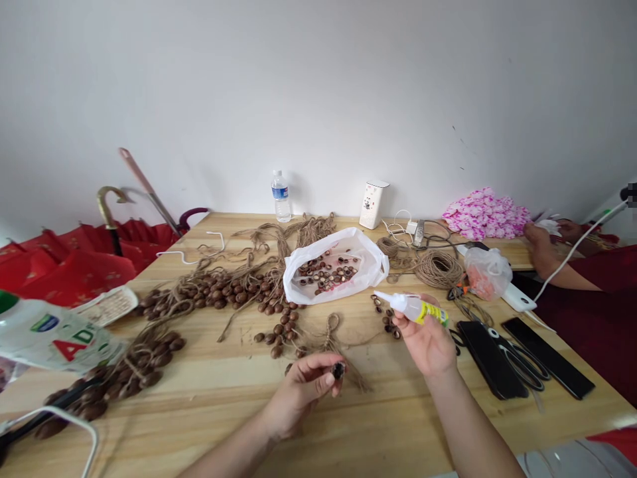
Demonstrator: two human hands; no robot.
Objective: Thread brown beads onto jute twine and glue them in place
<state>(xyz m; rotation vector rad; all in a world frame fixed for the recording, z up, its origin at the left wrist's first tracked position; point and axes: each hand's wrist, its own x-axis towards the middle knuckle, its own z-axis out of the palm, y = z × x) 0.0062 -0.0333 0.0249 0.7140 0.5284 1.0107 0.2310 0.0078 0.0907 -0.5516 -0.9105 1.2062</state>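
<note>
My left hand (303,392) pinches a dark hollow nut shell (338,370) between thumb and fingers, low over the wooden table (239,398). To its right, my right hand (430,345) grips a glue bottle (421,310) with a yellow label; its white nozzle points left. Beyond both hands lies an open white plastic bag (338,265) holding many half shells. A looped piece of twine (332,325) rests just past my left hand. Several open shells (388,322) lie beside the glue bottle, and brown nuts strung on twine (219,289) are heaped at the left.
A water bottle (281,198) and a white box (374,204) stand at the back. Phones (547,358), scissors (520,358) and a twine coil (438,269) lie right. Another person's hand (540,245) is at far right. A large white bottle (54,335) is at left.
</note>
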